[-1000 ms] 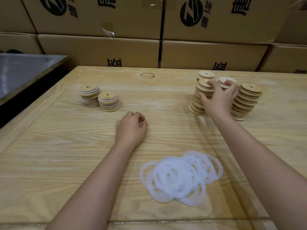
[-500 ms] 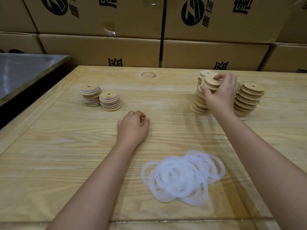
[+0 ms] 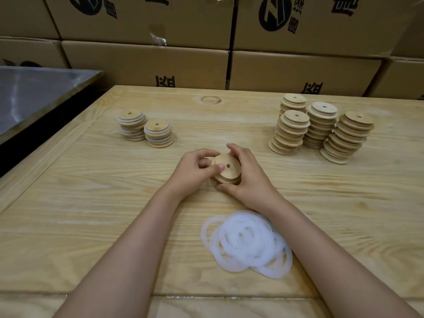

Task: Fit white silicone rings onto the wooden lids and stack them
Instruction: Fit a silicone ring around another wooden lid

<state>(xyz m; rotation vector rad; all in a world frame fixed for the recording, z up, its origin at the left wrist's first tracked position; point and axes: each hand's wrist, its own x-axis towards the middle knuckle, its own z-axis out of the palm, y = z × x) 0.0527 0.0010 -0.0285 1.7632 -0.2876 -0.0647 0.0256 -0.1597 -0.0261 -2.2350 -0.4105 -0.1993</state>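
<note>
The left hand (image 3: 191,173) and right hand (image 3: 250,180) cover the wooden lid (image 3: 226,159) rim; lid count between them is indeterminable.

We see a pale tan lid (image 3: 226,168) with a dark hole, milky white rings (image 3: 246,243), and a honey-yellow counter (image 3: 91,203) streaked with darker grain. The left stacks (image 3: 158,134) alternate tan and white bands; the right stacks (image 3: 321,125) are plain tan. Brown boxes (image 3: 146,63) carry black print.

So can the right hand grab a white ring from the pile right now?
Probably not this instant: the right hand grips the round wooden lid together with the left hand. Once it lets go, yes, likely: the pile of white silicone rings lies uncovered close by.
</note>
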